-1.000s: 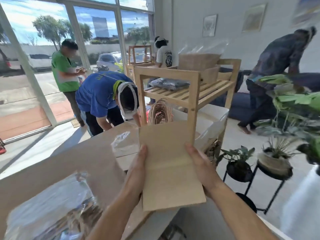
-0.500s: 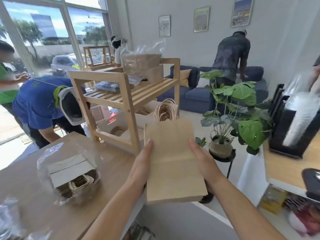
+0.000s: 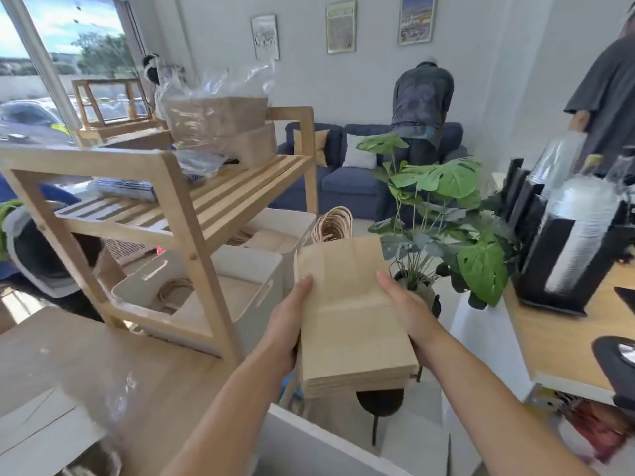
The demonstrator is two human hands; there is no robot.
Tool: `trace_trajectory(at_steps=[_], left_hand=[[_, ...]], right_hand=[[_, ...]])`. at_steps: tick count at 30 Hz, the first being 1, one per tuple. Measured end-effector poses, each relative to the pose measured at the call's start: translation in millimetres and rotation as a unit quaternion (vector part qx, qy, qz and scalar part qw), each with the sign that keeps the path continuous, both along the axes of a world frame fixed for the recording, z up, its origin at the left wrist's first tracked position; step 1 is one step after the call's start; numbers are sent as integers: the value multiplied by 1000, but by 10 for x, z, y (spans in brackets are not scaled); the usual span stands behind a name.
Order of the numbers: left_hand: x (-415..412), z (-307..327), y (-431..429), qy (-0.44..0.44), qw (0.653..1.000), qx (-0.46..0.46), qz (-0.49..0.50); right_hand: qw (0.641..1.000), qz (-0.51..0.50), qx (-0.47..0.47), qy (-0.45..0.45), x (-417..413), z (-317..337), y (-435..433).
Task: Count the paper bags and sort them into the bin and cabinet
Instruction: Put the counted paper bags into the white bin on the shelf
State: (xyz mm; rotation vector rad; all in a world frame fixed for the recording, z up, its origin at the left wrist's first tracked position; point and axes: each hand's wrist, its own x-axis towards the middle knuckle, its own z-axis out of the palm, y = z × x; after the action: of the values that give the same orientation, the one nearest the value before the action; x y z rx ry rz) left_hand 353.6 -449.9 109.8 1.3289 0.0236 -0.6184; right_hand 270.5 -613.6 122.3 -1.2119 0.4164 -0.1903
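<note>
I hold a flat stack of brown paper bags [image 3: 347, 310] in front of me, twine handles sticking up at its far end. My left hand [image 3: 288, 324] grips the stack's left edge and my right hand [image 3: 409, 310] grips its right edge. The stack hangs past the table's right end. Just left of it, a white bin [image 3: 240, 266] holding paper bags sits under a wooden shelf rack [image 3: 185, 214]. A second white bin [image 3: 292, 221] with bags stands behind it. A plastic-wrapped bundle of bags [image 3: 216, 121] rests on the rack's top.
The rack stands on a wooden table [image 3: 103, 365]. A leafy potted plant [image 3: 443, 207] on a stand is right of the stack. A counter [image 3: 563, 338] with a black cup dispenser [image 3: 567, 242] lies at right. People bend near a blue sofa [image 3: 347, 176].
My view has swung right, so the rack and bins moved left in frame and the plant and counter came in. Both hands kept the same grip on the stack.
</note>
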Motion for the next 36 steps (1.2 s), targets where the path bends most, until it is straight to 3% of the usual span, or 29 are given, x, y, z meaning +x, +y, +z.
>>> trace_trajectory(at_steps=[7,16,36], left_hand=[[767,-61,-73,10,1000,-4,-10],[1658,-166,-406,13,998,22,55],[2964,-196,-592,70,981,15,180]], right_hand=[[1000,4,7,28,768,-41,-41],[998,35,16,53,1840,-273,-466],[958,262,-14,112,3809,-218,-872]])
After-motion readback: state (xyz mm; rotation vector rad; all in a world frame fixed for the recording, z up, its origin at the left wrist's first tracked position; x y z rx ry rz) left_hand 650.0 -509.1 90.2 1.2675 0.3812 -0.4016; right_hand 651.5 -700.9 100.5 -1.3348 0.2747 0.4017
